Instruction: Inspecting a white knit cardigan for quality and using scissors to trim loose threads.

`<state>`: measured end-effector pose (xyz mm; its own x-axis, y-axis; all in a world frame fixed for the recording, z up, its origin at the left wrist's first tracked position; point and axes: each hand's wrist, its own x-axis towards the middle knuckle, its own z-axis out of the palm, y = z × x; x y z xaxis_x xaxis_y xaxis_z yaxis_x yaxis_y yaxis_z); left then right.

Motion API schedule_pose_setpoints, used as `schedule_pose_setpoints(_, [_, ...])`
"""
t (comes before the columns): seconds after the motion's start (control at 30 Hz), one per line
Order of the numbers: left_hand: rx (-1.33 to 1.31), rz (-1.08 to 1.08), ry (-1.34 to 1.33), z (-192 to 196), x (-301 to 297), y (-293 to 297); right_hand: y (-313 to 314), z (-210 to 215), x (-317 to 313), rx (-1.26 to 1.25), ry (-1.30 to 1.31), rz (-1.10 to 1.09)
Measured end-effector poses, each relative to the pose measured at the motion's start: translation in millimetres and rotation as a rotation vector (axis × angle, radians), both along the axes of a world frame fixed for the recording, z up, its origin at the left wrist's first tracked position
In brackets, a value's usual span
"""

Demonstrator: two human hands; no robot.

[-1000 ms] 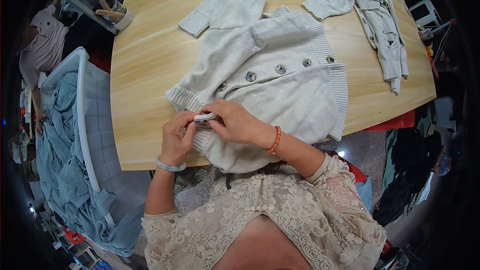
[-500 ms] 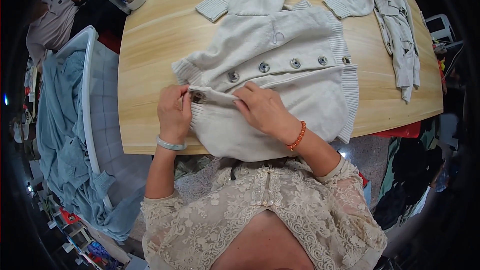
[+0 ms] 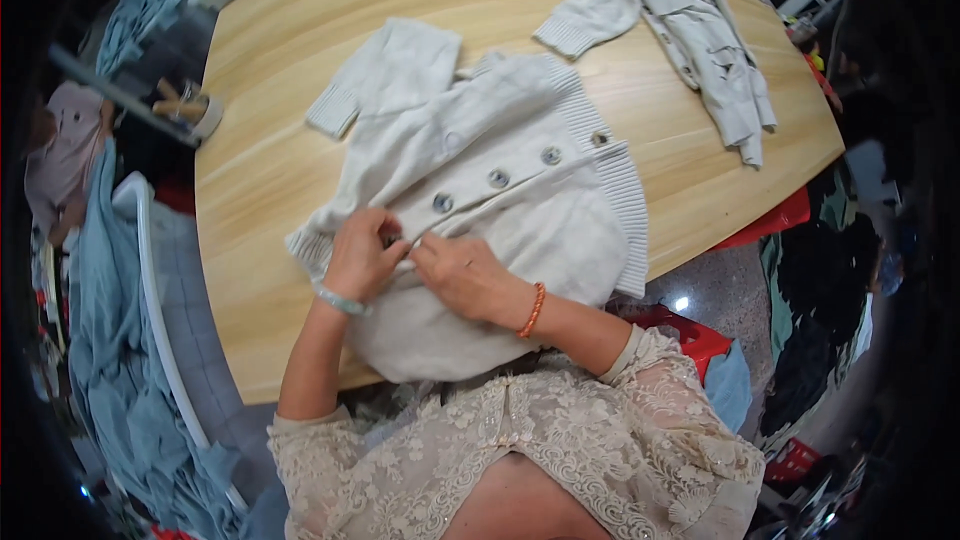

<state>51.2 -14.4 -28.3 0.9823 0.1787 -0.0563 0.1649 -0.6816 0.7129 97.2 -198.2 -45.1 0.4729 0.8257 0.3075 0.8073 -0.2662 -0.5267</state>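
Observation:
A cream knitted cardigan (image 3: pixel 540 230) lies on the wooden table in front of me, its ribbed hem toward the right and one sleeve folded out at the far left. Dark round buttons (image 3: pixel 499 178) run along its front band. My left hand (image 3: pixel 362 252) pinches that band near the ribbed neck end, its fingers partly hiding the spot beneath. Close beside it, my right hand (image 3: pixel 462 275) grips the edge of the band with thumb and fingers pressed together. Whether a button lies between the fingertips, I cannot tell.
A second cream cardigan (image 3: pixel 690 35) lies at the table's far right. Left of the table (image 3: pixel 250 130) stands a white bin (image 3: pixel 150 270) heaped with blue-grey knitwear (image 3: pixel 110 340). A tub of wooden-handled tools (image 3: pixel 190 112) sits at the left edge. A person (image 3: pixel 68 150) is farther left.
The view has swung, so table and garments appear shifted left. My left hand has moved along the band from the neck-end button, and both hands are now close together.

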Motion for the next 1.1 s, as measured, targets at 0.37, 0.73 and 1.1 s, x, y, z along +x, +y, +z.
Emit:
schedule_pose_setpoints(0.37, [-0.755, 0.149, 0.192, -2, -8, 6, 0, 5, -1, 0.228, 0.234, -0.112])
schedule_pose_setpoints(0.73, [-0.364, -0.082, -0.041, -2, -31, -2, -2, -12, 5, 0.061, 0.259, -0.068])
schedule_pose_setpoints(1.1, [-0.479, -0.035, -0.018, -10, -36, 1, -5, -13, 13, 0.248, 0.353, -0.028])
